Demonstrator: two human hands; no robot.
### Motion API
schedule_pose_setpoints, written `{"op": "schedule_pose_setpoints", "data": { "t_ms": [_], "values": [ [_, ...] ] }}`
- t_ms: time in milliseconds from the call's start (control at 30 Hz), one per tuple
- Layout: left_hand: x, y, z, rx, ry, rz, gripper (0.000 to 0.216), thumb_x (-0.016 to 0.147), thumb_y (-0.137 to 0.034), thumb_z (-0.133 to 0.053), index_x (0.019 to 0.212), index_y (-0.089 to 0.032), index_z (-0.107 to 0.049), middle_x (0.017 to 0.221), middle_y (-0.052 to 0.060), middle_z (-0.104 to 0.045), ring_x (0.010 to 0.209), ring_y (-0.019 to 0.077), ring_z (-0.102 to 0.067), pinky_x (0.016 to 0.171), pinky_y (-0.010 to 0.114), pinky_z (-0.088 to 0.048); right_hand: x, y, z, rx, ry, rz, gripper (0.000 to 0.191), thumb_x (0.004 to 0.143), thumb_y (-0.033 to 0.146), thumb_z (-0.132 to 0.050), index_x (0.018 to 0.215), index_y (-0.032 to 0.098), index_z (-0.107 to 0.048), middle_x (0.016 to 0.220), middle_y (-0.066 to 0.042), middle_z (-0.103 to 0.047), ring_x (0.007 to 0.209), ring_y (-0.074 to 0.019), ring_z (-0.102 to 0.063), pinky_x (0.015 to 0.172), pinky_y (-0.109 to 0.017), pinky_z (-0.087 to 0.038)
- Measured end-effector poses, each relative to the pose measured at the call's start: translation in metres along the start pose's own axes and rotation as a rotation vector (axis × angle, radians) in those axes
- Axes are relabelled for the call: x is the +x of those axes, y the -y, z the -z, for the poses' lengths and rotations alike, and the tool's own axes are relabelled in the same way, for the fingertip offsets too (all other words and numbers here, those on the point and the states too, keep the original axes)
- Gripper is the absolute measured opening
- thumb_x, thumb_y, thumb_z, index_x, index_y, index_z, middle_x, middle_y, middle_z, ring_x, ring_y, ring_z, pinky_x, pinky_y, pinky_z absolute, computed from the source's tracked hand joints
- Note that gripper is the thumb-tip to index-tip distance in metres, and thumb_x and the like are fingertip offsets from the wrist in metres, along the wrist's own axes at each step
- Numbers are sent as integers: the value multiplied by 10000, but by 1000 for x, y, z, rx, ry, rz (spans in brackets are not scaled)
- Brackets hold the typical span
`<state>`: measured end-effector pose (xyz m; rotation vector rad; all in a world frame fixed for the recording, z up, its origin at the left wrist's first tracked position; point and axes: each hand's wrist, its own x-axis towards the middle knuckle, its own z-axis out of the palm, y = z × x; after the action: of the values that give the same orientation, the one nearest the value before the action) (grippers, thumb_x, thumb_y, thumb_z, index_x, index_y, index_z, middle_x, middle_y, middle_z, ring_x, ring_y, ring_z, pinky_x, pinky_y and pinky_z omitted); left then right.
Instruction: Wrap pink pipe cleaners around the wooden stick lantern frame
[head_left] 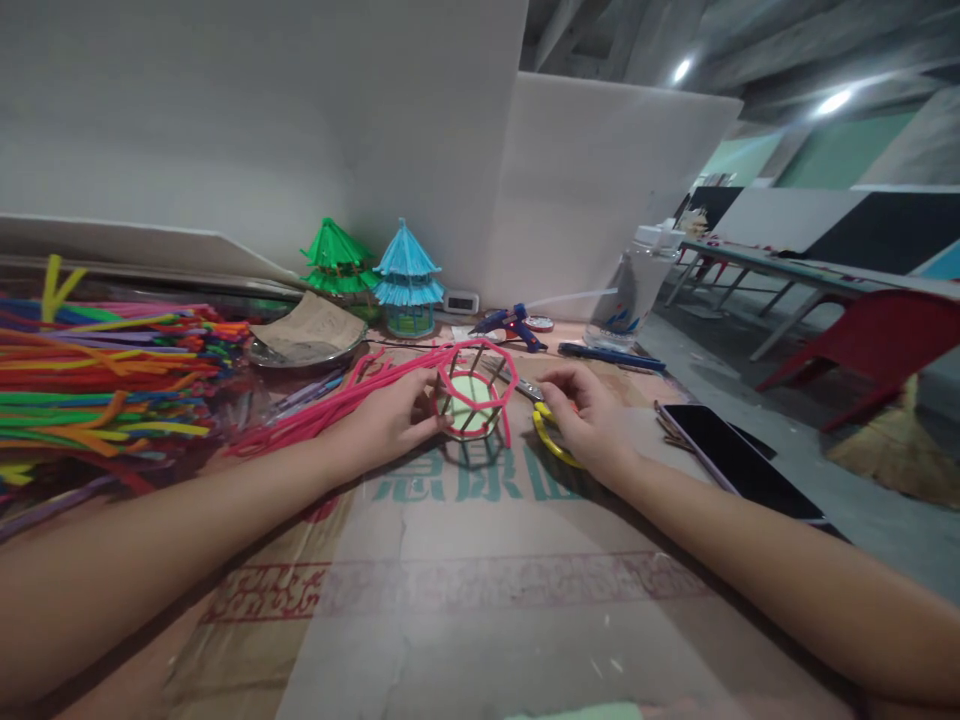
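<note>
A small hexagonal frame (474, 392) of sticks wrapped with pink pipe cleaner stands on the cardboard-covered table (480, 580). My left hand (390, 420) grips its left side, fingers closed on the frame. A bundle of pink pipe cleaners (330, 405) lies under and behind that hand. My right hand (589, 415) rests just right of the frame, fingers curled over yellow-handled scissors (551, 435) whose blades point toward the frame.
A pile of coloured pipe cleaners (105, 370) fills the left. Green (335, 258) and blue (407, 280) pagoda models, a metal plate (304, 350), a blue glue gun (510, 325) and a plastic bottle (634, 285) stand behind. A phone (739, 460) lies at the right edge.
</note>
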<state>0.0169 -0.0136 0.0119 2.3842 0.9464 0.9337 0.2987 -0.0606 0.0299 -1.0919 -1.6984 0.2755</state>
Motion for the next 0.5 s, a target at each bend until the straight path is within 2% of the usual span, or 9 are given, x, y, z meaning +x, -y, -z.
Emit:
{"op": "schedule_pose_setpoints", "data": {
  "t_ms": [133, 300, 333, 400, 500],
  "values": [
    [2, -1, 1, 39, 16, 59, 303, 905, -443, -693, 1065, -208, -588, 805, -18, -636, 659, 158, -604, 590, 274, -469, -8, 15, -2, -57, 159, 70, 232, 972, 360, -588, 800, 218, -649, 741, -32, -682, 700, -184, -617, 676, -311, -467],
    [6, 0, 0, 38, 3, 85, 359, 889, -490, -701, 1068, -199, -589, 860, 6, -641, 717, 182, -612, 637, 299, -471, -15, 22, -15, -98, 415, 47, 175, 967, 352, -645, 1013, 198, -714, 753, -18, -692, 663, -165, -594, 639, -289, -424],
    [7, 0, 0, 49, -2, 79, 358, 887, -491, -700, 1057, -198, -587, 873, 12, -641, 729, 187, -613, 644, 303, -473, -15, 21, -17, -110, 449, 51, 152, 962, 334, -654, 1003, 197, -707, 744, -14, -683, 660, -160, -584, 632, -282, -412],
    [8, 1, -1, 86, -6, 62, 335, 890, -486, -690, 1026, -198, -584, 905, 25, -643, 757, 195, -613, 666, 311, -478, -15, 20, -19, -134, 480, 95, 135, 965, 301, -641, 882, 199, -672, 724, -10, -654, 663, -153, -559, 629, -273, -391],
    [10, 2, 0, 157, -4, 37, 311, 899, -477, -665, 1003, -194, -591, 939, 48, -654, 813, 223, -622, 723, 344, -494, -14, 16, -18, -159, 449, 168, 290, 993, 304, -587, 721, 208, -563, 681, -4, -591, 643, -147, -511, 616, -275, -365]
  ]
}}
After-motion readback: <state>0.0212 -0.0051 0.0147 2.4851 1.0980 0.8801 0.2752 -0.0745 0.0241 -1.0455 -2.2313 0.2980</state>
